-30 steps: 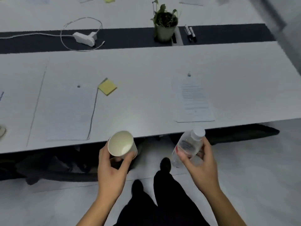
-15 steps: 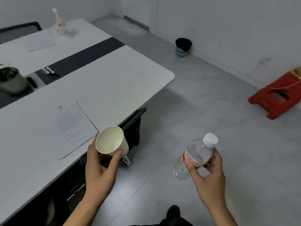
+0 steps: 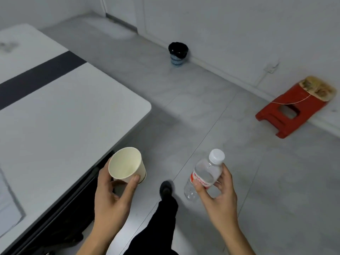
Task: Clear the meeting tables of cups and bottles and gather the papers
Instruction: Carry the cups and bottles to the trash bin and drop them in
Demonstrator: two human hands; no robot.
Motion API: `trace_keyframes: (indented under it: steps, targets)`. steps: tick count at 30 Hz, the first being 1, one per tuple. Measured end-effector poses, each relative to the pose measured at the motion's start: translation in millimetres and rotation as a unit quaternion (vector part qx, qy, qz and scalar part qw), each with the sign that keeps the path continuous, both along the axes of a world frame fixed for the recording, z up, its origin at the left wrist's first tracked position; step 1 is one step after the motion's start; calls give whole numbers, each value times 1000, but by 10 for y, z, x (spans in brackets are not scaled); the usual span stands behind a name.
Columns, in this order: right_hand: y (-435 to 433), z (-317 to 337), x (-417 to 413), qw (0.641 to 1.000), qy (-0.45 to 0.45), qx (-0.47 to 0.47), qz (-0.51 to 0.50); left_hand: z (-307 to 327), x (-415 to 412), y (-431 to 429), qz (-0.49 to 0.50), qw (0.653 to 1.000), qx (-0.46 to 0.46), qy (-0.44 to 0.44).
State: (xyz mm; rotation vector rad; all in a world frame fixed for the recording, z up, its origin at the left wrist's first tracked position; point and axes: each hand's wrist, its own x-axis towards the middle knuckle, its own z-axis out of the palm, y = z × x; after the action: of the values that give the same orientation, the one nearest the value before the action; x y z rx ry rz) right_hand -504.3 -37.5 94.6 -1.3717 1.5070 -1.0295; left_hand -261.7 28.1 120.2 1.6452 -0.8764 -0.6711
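My left hand point(image 3: 112, 197) grips an empty cream paper cup point(image 3: 127, 165), tilted so its mouth faces me, just off the table's near edge. My right hand point(image 3: 219, 197) holds a small clear plastic bottle point(image 3: 204, 174) with a white cap and a red label, tilted over the floor. The white meeting table point(image 3: 55, 116) with a dark centre strip fills the left. A sheet of paper point(image 3: 7, 205) lies at the table's lower left, mostly cut off by the frame.
A small blue bin with a black liner point(image 3: 178, 54) stands by the far wall. A red plastic stool point(image 3: 292, 109) lies tipped against the wall at right. Grey tiled floor spreads between them. My dark trouser leg and shoe point(image 3: 166, 188) step forward below.
The view has swung right, away from the table toward the floor, the bin and the stool. Both hands keep the same hold on cup and bottle; the table's papers and plant have left view.
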Motion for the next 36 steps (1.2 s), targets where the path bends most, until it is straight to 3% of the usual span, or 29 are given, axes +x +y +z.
trace_keyframes:
  steps: [5,12,22,28,36]
  targets:
    - [-1302,122,-5,999,40,-7,-7,-52,42,-1416,-33,999,-5,3]
    - [-2918,477,13,998,22,-24,-49,253,115,-3287,-80,997,-20,-6]
    - [-5721,-98,96,996,10,13,-85,-77,304,-6107,-83,994,0,-74]
    - [-7919,77,355,1000,4,3,-25,228,545,-8050,-38,994,-16,-97]
    - [-10275,192,921,998,36,9,44,94,1053,-10011,38,999,17,-33]
